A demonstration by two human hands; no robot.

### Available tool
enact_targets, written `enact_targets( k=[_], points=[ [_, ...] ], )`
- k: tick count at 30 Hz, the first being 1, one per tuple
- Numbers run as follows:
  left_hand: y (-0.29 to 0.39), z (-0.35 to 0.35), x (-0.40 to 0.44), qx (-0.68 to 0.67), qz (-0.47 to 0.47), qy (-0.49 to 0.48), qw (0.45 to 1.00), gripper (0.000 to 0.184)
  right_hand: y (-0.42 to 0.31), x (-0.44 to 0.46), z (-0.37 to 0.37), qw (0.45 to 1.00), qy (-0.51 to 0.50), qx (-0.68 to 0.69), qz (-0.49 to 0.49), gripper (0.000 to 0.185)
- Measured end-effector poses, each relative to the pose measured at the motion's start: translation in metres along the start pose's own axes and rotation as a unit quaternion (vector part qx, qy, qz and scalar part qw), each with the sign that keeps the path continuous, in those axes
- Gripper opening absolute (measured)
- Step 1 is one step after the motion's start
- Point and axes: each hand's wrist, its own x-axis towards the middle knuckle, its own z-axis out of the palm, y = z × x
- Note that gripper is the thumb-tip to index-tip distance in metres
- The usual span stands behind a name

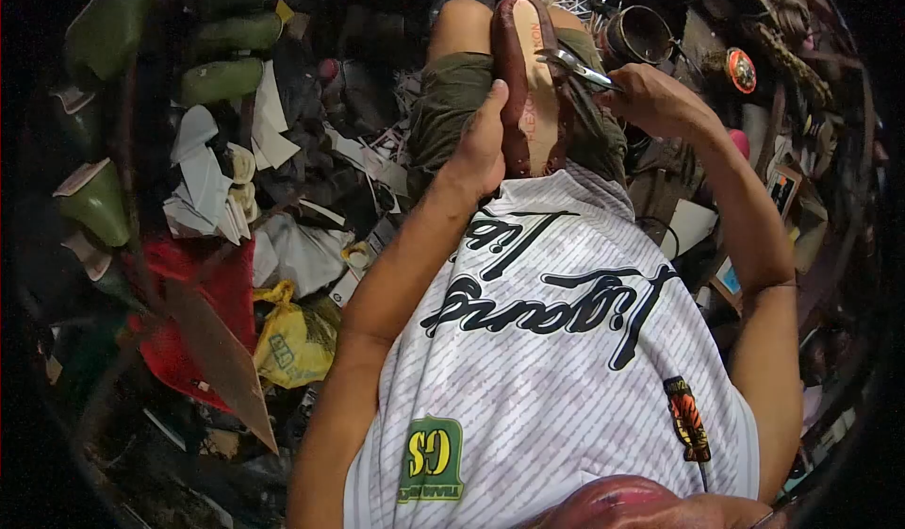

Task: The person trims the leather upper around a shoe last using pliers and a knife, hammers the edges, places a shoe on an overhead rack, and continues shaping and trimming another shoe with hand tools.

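across the white shirt (556, 369), upside down, runs black script "tigang"; a second script line nearer its hem begins "ti", the rest lost in folds. its green badge (431, 458) bears yellow "gs", with smaller lettering illegible. beyond the shirt's hem, the shoe's insole (537, 105) shows red "flexo" and "kon". left of the shirt, letters on a yellow bag (306, 326) are unclear.

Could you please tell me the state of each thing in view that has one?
Shoe: underside up, pale lettered bottom exposed
Pincers: gripped, head over the shoe; jaws' opening unclear
Left hand: closed on shoe's side
Right hand: closed around pincers
Yellow bag: crumpled
Round container: open-topped
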Motion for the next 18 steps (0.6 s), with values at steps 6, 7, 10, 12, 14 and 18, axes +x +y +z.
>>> enact_targets(
  k=[6, 7, 10, 12, 14, 18],
  points=[
    [-0.005, -0.008, 0.008, 0.040, -0.005, 0.085, 0.996, 0.038, -0.009, 0.022, -0.033, 0.990, -0.127, -0.043, 0.033, 0.043],
    [-0.005, -0.008, 0.008, 0.037, -0.005, 0.087, 0.995, 0.038, -0.008, 0.030, -0.037, 0.980, -0.192, -0.040, 0.045, 0.046],
    [-0.008, -0.010, 0.009, 0.051, -0.020, 0.126, 0.990, 0.037, 0.013, 0.041, -0.034, 0.983, -0.180, -0.002, -0.023, 0.053],
    [-0.010, -0.016, 0.010, 0.038, 0.000, 0.106, 0.994, 0.039, 0.014, 0.043, -0.028, 0.990, -0.133, -0.001, -0.045, 0.055],
    [-0.012, -0.018, 0.012, 0.046, 0.003, 0.116, 0.992, 0.041, 0.008, 0.041, -0.025, 0.985, -0.122, 0.104, -0.058, 0.055],
    [0.001, -0.008, 0.009, -0.006, -0.030, 0.090, 0.995, 0.047, 0.002, 0.029, -0.026, 0.928, -0.125, 0.342, -0.079, 0.048]
  ],
)
